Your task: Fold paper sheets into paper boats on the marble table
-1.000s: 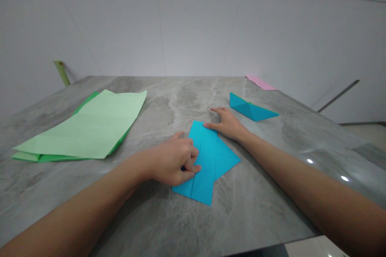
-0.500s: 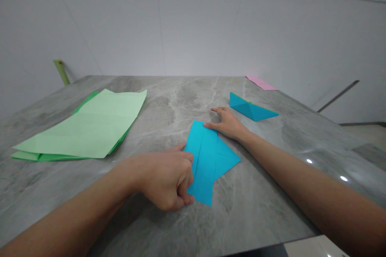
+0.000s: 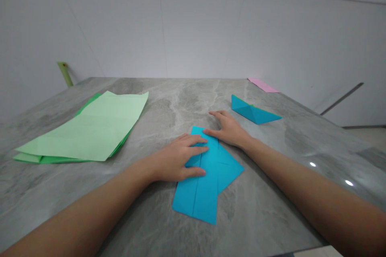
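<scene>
A folded sheet of blue paper (image 3: 208,192) lies on the grey table in front of me, a long creased strip with a triangular flap sticking out to the right. My left hand (image 3: 183,158) rests flat across the strip's upper left part, fingers spread and covering some of its left edge. At the top right corner of the strip, the thumb of my right hand (image 3: 224,128) touches the paper. The other fingers of that hand stretch out over the table, apart from the thumb.
Light and dark green paper sheets (image 3: 87,128) lie stacked at the left. A folded blue paper boat (image 3: 255,113) sits beyond my right hand. Pink paper (image 3: 263,85) lies at the table's far right edge. A white wall (image 3: 199,28) stands behind the table (image 3: 175,92).
My left hand has opened from a curled grip at the strip's left edge and moved up onto the paper. More of the strip's lower end now shows. The right hand has barely moved.
</scene>
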Action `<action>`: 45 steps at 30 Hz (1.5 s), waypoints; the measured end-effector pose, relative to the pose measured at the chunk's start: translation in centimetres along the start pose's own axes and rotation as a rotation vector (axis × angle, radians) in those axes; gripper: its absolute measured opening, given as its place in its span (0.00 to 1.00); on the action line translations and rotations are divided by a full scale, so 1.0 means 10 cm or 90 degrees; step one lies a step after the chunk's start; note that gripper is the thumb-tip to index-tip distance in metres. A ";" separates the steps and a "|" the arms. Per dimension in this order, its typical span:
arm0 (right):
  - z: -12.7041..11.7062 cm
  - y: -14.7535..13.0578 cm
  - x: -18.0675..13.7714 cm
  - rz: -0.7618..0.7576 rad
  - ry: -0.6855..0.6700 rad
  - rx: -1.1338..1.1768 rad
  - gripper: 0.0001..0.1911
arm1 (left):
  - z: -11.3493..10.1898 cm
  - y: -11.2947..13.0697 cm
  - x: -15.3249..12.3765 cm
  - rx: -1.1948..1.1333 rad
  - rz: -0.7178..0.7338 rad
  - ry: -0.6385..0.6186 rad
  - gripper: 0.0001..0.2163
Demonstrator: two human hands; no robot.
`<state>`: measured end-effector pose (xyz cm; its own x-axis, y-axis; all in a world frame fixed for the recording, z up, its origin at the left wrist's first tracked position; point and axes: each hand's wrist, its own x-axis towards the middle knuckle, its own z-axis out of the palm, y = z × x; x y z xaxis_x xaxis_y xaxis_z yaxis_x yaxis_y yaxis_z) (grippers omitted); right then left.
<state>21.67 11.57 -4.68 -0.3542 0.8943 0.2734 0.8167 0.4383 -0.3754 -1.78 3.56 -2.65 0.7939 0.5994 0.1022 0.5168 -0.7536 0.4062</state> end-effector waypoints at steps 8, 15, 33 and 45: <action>0.00 0.03 0.03 0.022 0.042 -0.016 0.33 | -0.03 0.02 -0.01 0.024 -0.001 -0.026 0.29; 0.00 0.02 0.03 0.028 0.036 -0.016 0.36 | -0.01 0.01 -0.01 0.011 0.007 -0.016 0.28; -0.03 0.00 0.03 -0.007 -0.022 -0.019 0.42 | -0.03 0.04 0.00 0.014 -0.008 -0.027 0.29; -0.02 0.02 0.04 0.011 -0.006 -0.015 0.40 | -0.03 0.04 0.01 0.016 -0.024 -0.036 0.30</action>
<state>21.74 11.97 -4.48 -0.3444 0.9024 0.2589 0.8329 0.4209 -0.3593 -1.58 3.44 -2.19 0.7900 0.6121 0.0351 0.5543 -0.7375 0.3857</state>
